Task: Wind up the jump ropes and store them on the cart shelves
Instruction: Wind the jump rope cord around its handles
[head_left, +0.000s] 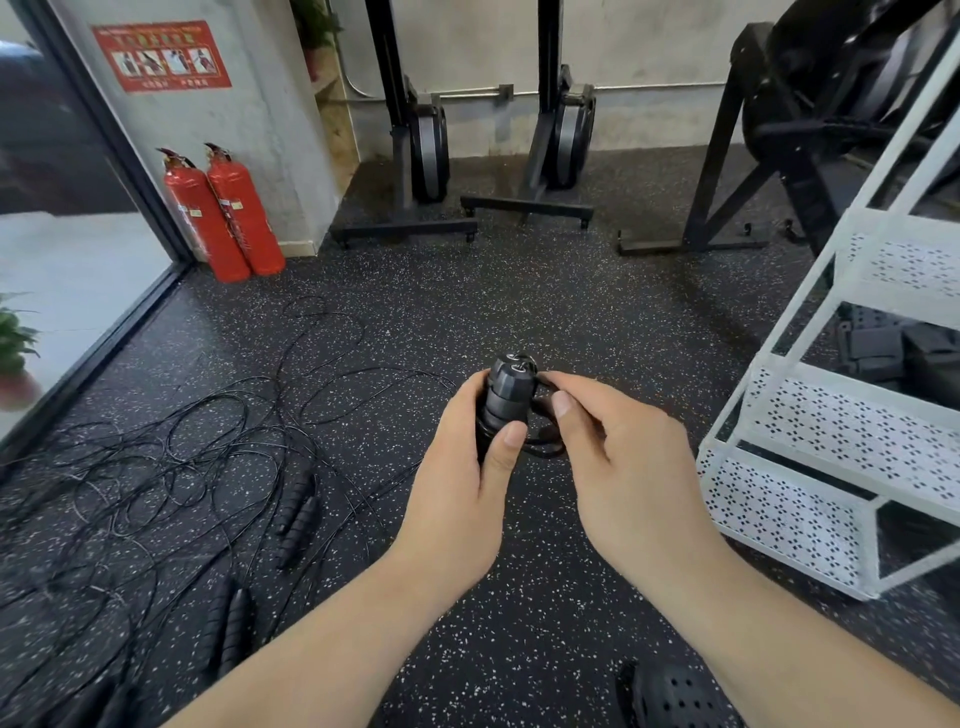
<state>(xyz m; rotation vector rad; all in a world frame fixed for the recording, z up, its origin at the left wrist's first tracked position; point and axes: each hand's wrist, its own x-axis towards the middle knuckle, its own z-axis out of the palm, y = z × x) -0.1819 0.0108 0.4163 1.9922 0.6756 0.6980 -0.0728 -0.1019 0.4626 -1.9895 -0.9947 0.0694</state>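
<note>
Leftward, loose jump ropes (156, 457) across floor (519, 291); white cart (852, 436) near gripped rope bundle (506, 397).

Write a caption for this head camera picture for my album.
The left hand grips jump rope handles, the right hand pinches the cord; more ropes sprawl on the floor, white cart nearby.

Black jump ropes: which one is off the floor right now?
The black jump rope with ribbed handles gripped in the left hand, its cord pinched by the right hand. The other ropes lie loose on the speckled floor.
</note>
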